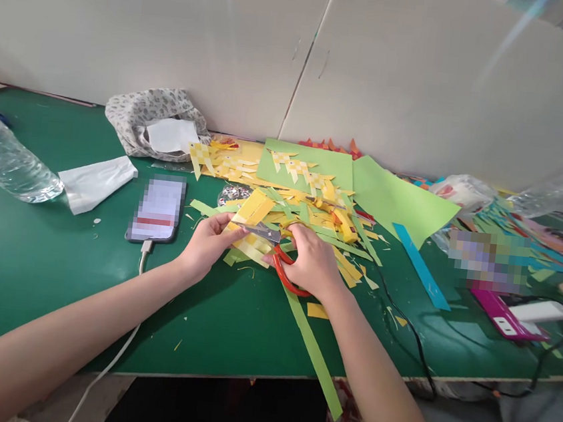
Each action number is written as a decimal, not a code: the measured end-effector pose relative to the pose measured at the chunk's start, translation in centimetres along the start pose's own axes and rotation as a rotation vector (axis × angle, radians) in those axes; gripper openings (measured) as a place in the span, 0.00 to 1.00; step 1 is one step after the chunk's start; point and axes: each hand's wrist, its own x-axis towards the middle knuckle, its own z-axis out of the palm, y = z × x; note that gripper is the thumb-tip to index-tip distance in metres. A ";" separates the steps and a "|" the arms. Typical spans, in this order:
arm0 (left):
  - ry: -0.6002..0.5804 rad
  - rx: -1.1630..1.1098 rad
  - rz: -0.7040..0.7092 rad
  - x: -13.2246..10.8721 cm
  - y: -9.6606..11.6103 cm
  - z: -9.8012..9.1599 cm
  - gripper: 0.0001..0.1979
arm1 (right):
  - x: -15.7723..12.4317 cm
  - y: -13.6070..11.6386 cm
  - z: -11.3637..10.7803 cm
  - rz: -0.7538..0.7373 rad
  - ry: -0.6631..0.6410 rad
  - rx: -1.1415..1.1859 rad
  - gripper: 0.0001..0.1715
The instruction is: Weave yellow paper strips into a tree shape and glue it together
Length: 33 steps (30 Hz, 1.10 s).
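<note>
My left hand pinches a woven piece of yellow paper strips just above the table. In my right hand is a pair of scissors with red handles, fingers wrapped through the loops. The metal blades point left and lie across the yellow paper near my left fingertips; whether they are fully closed I cannot tell. Under and behind both hands spreads a heap of green and yellow paper strips. A yellow glue gun rests in that heap, partly hidden by strips.
Left of my hands lie a plugged-in phone, a white tissue and a water bottle. Green paper sheets and a patterned cloth bag sit toward the wall. A magenta power strip and cables are at the right.
</note>
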 end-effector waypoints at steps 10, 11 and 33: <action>-0.050 -0.060 0.001 -0.1 -0.1 0.1 0.13 | -0.1 0.0 0.0 0.021 -0.054 0.029 0.26; -0.057 -0.060 0.002 -0.1 -0.1 0.1 0.14 | -0.1 0.0 -0.1 0.023 -0.060 0.029 0.26; -0.021 0.011 0.099 -0.7 -0.1 0.1 0.13 | -0.2 0.1 -0.2 0.048 -0.083 0.069 0.25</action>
